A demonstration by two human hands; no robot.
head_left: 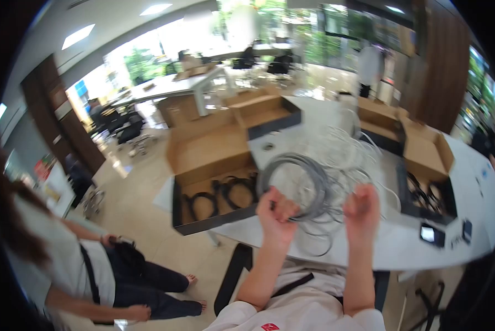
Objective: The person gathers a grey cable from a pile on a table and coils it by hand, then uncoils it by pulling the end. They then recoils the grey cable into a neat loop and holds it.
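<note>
My left hand [279,214] is closed around the lower left side of a grey coiled cable [316,179], which is held up over the white table. To the right of the coil, my right hand [362,207] is raised with its fingers curled in. Blur hides whether a strand of cable is between those fingers. Behind and below both hands lies a loose tangle of white cable [349,146], with loops trailing toward the front edge of the table.
On the left, an open cardboard box [203,149] holds black coiled cables [203,205]. Another open box [267,113] stands behind it. More open boxes [430,149] are at right, near a small device with a lit screen [432,234]. A person [87,265] stands at left.
</note>
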